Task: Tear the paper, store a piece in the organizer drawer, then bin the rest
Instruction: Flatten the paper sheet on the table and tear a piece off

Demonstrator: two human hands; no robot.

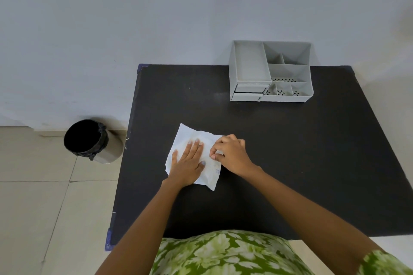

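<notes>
Centre frame, the left hand (188, 164) lies flat with fingers spread on the white paper (190, 135); the right hand (232, 154) pinches its right edge. Faint blue writing there, unreadable. Grey organizer (288, 96) upper right, bin (111, 149) at left.

Paper (190, 138) on table (290, 163) centre, organizer (270, 71) behind at right, bin (93, 140) on floor left.

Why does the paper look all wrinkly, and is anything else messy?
The white crumpled paper sheet has creases and ragged edges; the left hand presses it flat on the black table. The grey plastic organizer sits straight. Nothing spilled.
</notes>
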